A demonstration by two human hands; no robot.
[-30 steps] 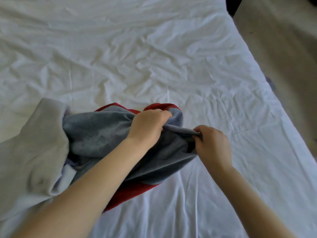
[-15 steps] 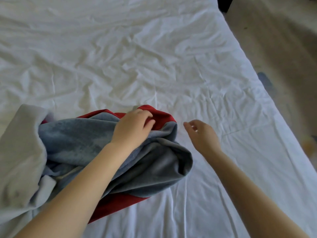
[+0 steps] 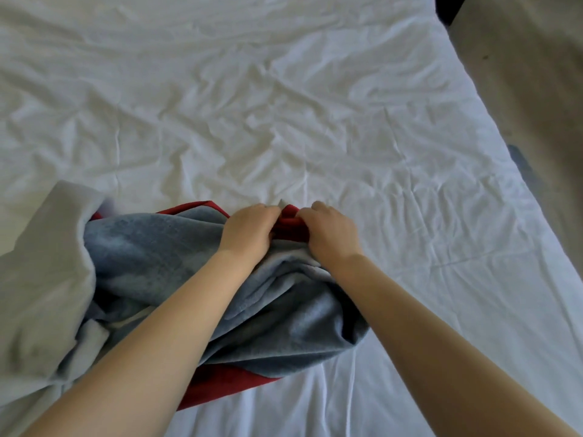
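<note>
A heap of cloths lies on the bed's near left part. A blue-grey fleece cloth (image 3: pixel 164 247) is bunched on top of a red cloth (image 3: pixel 227 386), whose far edge shows between my hands. My left hand (image 3: pixel 249 230) and my right hand (image 3: pixel 331 230) sit side by side at the heap's far edge, fingers curled into the red cloth's edge (image 3: pixel 291 220). A pale grey cloth (image 3: pixel 41 279) drapes over the heap's left side.
A wrinkled white sheet (image 3: pixel 284 105) covers the bed. The bed's right edge runs diagonally, with beige floor (image 3: pixel 536 89) beyond it. A dark gap (image 3: pixel 444 7) shows at the far right corner.
My right hand let go of the blue-grey cloth, opened, then came left and took the red edge beside my left hand, which moved from the blue-grey cloth onto the red edge.
</note>
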